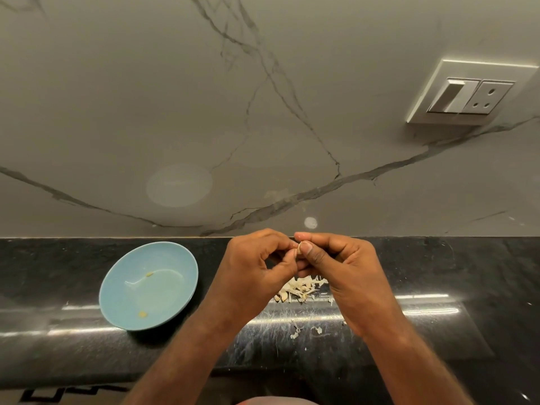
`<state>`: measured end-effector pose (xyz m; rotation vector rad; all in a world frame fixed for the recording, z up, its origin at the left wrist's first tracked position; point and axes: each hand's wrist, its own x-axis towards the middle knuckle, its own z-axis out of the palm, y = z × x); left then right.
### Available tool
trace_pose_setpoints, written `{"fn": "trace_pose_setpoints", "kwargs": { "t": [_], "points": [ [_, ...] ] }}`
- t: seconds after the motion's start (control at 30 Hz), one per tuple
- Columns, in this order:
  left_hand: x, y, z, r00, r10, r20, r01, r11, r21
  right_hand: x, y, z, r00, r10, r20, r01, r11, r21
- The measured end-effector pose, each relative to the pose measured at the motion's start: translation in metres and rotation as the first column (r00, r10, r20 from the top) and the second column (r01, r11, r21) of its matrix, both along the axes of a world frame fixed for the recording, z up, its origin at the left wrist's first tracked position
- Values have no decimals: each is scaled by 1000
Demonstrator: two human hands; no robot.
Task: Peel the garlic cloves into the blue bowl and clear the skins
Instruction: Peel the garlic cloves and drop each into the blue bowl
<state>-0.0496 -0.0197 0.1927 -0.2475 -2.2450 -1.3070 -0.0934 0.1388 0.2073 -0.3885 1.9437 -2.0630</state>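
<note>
garlic clove (299,248), small and pale, is sitting just right of the frame's centre, above the counter. the left hand (257,267) is gripping it in curled fingers, and the right hand (342,267) is pinching its tip between thumb and forefinger. pale papery skins (301,289) are lying below the hands on the black stone counter (58,273). the round blue bowl (163,258) is sitting at lower left.

The countertop (87,258) looks like black polished stone, glossy, with light streaks near its front edge; the wall (146,112) behind its back edge is a smooth grey veined slab with a dull sheen. The blue bowl (117,302) is smooth and satin, plastic or glazed I cannot tell. The garlic skins (298,290) at mid-countertop look thin, dry and papery, and the switch plate (438,92) smooth white plastic.
</note>
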Motion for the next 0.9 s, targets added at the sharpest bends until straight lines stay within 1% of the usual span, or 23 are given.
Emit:
{"fn": "trace_pose_setpoints", "kwargs": {
  "t": [0.27,0.5,0.6,0.67,0.8,0.9],
  "points": [
    [2,3,-2,997,14,77,-22,995,96,-1,0,-6,999,-9,42,9,1000,17],
    [4,8,-3,985,71,156,-102,975,199,-1,-2,-7,998,32,61,-32,999,1],
    [5,11,-2,972,69,226,-141,937,318,0,-5,-8,996,24,86,-18,997,-74],
    [6,14,-2,964,80,253,-174,911,373,0,-7,-9,996,10,85,-2,996,-93],
    [8,15,-2,959,93,267,-196,899,392,1,-8,-13,997,30,72,-26,998,-62],
    [9,15,-2,958,100,269,-197,910,364,4,-6,-14,995,61,75,-58,997,-42]
  ]
}}
